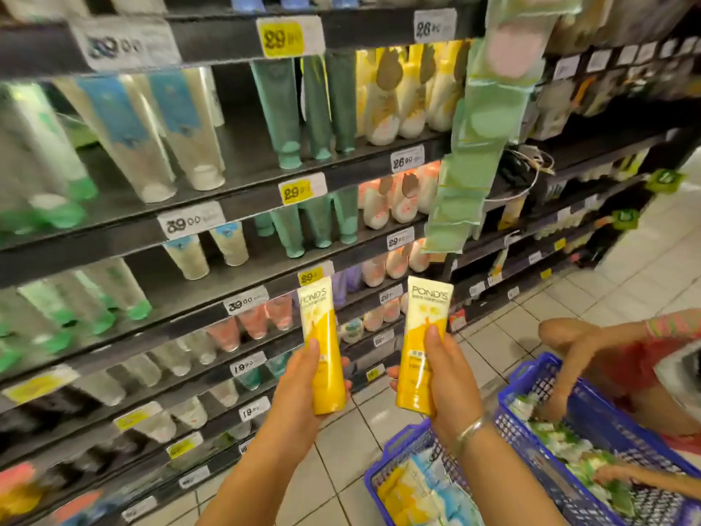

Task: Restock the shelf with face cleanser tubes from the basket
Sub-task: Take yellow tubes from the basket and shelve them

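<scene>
Left hand (pixel 303 389): grips a yellow tube (pixel 322 347) upright.
Right hand (pixel 444 377): grips second yellow tube (pixel 421 343).
Basket (pixel 402 457): below, on floor.

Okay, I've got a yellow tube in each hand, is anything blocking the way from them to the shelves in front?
Nothing visible. The left hand and right hand each hold a yellow tube in open air before the shelves; the blue basket sits behind, lower right.

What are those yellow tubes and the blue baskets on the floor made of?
The two tubes look like soft glossy plastic: smooth printed skin with a sheen. The baskets look like rigid moulded plastic, judging by the open lattice walls and matte blue colour.
</scene>
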